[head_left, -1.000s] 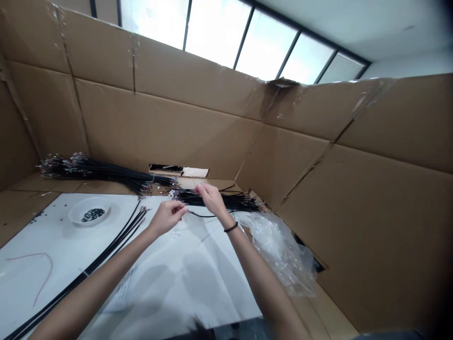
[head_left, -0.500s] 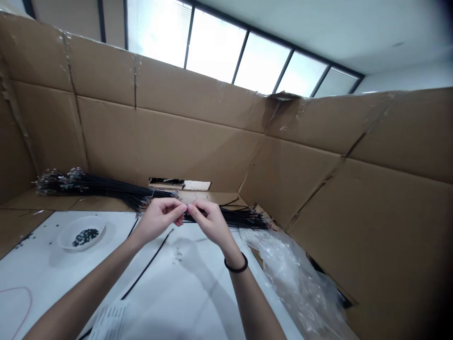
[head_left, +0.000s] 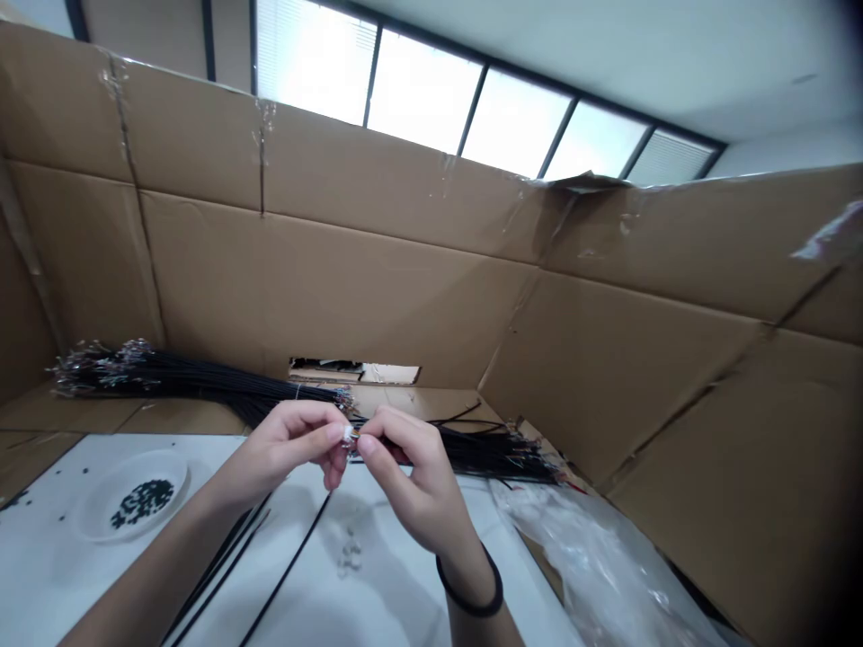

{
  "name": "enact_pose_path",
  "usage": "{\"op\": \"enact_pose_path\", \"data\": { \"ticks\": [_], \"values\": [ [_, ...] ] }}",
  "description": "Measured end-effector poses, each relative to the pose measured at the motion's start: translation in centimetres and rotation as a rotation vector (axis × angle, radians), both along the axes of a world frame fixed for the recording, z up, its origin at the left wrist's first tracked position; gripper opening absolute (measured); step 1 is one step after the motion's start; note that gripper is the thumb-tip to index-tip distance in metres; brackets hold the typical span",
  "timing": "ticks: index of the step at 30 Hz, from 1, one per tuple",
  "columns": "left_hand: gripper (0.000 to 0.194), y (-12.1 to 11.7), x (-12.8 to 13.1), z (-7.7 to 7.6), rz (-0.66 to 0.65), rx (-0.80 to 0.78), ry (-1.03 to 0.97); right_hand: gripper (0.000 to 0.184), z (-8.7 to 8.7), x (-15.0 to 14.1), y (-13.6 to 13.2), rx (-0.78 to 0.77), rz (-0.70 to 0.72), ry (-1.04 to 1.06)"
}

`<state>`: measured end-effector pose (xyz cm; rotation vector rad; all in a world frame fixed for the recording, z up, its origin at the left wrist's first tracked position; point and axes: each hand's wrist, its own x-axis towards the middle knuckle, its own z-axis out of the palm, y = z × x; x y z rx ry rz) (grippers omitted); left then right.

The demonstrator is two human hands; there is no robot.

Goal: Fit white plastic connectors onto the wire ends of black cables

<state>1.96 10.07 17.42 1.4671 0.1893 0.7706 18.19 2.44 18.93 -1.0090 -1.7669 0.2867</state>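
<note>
My left hand (head_left: 293, 445) pinches a small white plastic connector (head_left: 349, 435) between thumb and fingers. Close against it, my right hand (head_left: 411, 472) is closed on thin coloured wires (head_left: 357, 437) that meet the connector; its fingers hide most of their length. Whether the wire ends sit inside the connector I cannot tell. Below the hands, several small white pieces (head_left: 349, 553), blurred, lie on the white table (head_left: 384, 602). A single black cable (head_left: 287, 571) runs down from beneath my left hand, and more black cables (head_left: 219, 575) pass beside my left forearm.
A white bowl (head_left: 84, 526) of small dark green pieces (head_left: 143, 501) stands at left, with loose ones around it. Bundles of black cables (head_left: 202, 373) (head_left: 495, 454) lie along the back. Cardboard walls (head_left: 378, 296) enclose the table; clear plastic wrap (head_left: 600, 557) is at right.
The hands have parted slightly, so the white connector and coloured wires now show between the fingertips. The right hand has turned and come nearer. The view has shifted, and more black cables show by the left forearm.
</note>
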Motion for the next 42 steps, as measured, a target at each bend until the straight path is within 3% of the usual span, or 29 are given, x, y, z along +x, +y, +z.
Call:
{"op": "enact_pose_path", "data": {
  "ticks": [5,8,12,24,35,42],
  "values": [
    [0.027,1.2,-0.1,-0.3,-0.022,-0.105,-0.057,0.022,-0.3,-0.4,1.6,0.007,0.003,0.050],
    [0.026,1.6,-0.3,-0.4,-0.003,-0.126,-0.076,0.005,-0.6,-0.7,2.2,0.017,-0.022,0.086],
    [0.026,2.2,-0.3,-0.6,0.000,-0.160,-0.088,0.020,-0.7,-0.9,2.6,0.099,-0.044,0.050],
    [0.024,3.8,0.0,-1.9,0.007,-0.209,-0.153,0.010,-0.9,-1.5,4.7,0.117,-0.089,0.091],
    [0.023,5.1,-0.3,-1.9,0.058,-0.204,-0.137,0.006,-1.7,-1.8,5.9,0.057,-0.095,0.270],
    [0.021,5.3,-0.3,-1.7,0.007,-0.224,-0.152,0.011,-1.4,-2.0,5.8,0.003,-0.070,0.344]
  ]
}}
